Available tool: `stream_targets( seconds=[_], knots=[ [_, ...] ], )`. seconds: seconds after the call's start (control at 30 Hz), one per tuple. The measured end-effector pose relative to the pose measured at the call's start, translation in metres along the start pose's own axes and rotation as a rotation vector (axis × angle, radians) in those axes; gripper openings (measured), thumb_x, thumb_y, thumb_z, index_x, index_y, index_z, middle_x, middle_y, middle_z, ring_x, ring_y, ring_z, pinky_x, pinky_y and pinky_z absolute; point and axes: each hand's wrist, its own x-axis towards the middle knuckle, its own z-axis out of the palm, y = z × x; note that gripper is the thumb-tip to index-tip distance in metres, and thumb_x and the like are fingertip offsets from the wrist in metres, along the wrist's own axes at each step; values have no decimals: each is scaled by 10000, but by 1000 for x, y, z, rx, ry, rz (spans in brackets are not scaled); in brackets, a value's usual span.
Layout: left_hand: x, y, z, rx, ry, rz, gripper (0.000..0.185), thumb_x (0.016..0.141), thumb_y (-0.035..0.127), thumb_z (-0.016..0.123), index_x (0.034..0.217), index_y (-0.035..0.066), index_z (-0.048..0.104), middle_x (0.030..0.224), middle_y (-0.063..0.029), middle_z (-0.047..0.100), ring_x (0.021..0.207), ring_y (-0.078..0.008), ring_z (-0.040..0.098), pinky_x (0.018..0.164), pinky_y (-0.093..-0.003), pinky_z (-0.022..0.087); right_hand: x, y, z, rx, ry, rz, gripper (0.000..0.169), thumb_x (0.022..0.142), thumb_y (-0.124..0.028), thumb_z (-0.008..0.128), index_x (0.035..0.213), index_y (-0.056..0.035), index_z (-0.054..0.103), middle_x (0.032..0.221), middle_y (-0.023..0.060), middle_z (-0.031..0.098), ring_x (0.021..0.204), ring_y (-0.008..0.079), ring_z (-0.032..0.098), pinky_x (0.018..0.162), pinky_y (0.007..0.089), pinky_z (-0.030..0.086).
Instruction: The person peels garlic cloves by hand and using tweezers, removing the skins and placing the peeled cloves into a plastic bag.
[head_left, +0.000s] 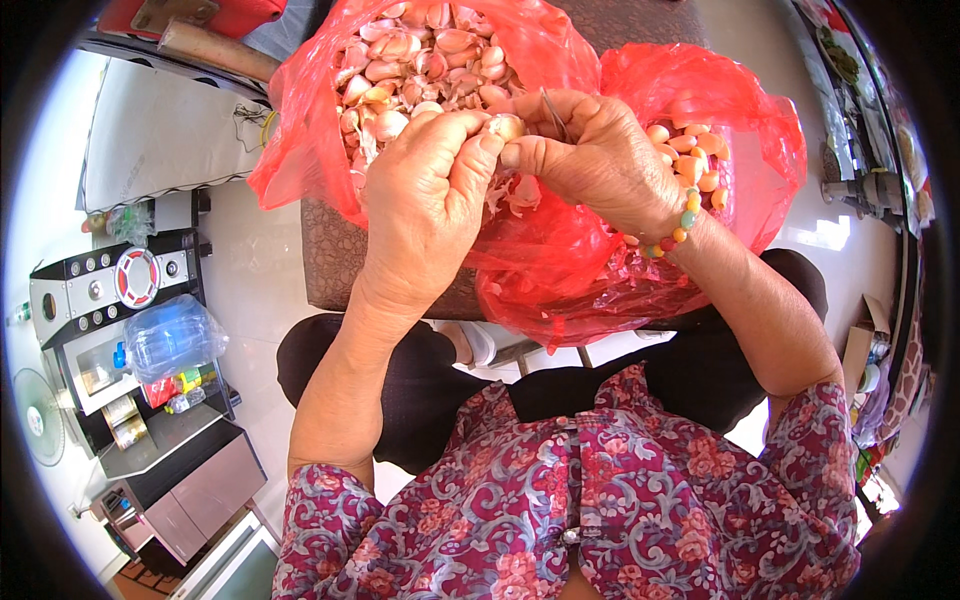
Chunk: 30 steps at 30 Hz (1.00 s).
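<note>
Between the thumbs and fingertips of both hands is a garlic clove (507, 128). My left hand (435, 187) pinches it from the left side. My right hand (585, 154), with a beaded bracelet (688, 220) at the wrist, touches it from the right and also holds a thin metal blade or tool (553, 114) among its fingers. Behind the hands, a red plastic bag (300, 150) lies open, full of unpeeled garlic cloves (397, 46). Peeled cloves (690, 169) lie in a second red plastic bag (780, 150) to the right. Garlic skins (525, 193) lie below the fingers.
The bags rest on a brown patterned tabletop (334, 255) above my knees. At the left stand a cabinet (202, 480), a wrapped blue water bottle (172, 337) and a fan (37, 420). A cardboard box (862, 337) is at the right.
</note>
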Motion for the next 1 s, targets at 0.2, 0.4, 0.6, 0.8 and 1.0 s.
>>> stream_targets(
  seconds=[0.2,0.4,0.6,0.8,1.0],
  knots=[
    [-3,1,8,-112,98,-45,123,794,35,645,858,5,544,761,-90,589,631,-173,584,556,-269,455,1,4,1,51,9,-27,266,794,-85,674,1027,18,596,852,25,637,779,59,560,664,208,481],
    [0,10,4,-529,48,-212,158,788,-51,622,877,31,520,797,-6,572,710,-33,555,587,-171,457,-5,-3,0,239,-77,-28,263,789,-103,682,1017,-1,598,841,10,628,764,54,553,640,196,471],
    [1,8,1,-601,-84,-277,219,765,-113,584,908,28,496,844,-14,565,734,-43,558,609,-174,475,-3,-2,-3,227,-94,74,224,816,-176,661,981,-36,603,713,-31,573,597,27,479,495,169,386],
    [2,13,1,-618,-111,-338,228,744,-142,566,876,21,477,834,-8,513,745,-44,539,624,-177,482,-3,1,-4,326,-132,112,190,834,-188,644,948,-43,599,643,-49,528,518,14,422,431,171,320],
    [0,-1,4,-502,-151,-109,215,754,-139,559,836,29,452,801,5,485,710,-41,504,603,-185,475,-3,0,-5,283,-161,115,193,836,-175,642,969,-45,589,643,-47,528,505,15,414,427,170,306]
  ],
)
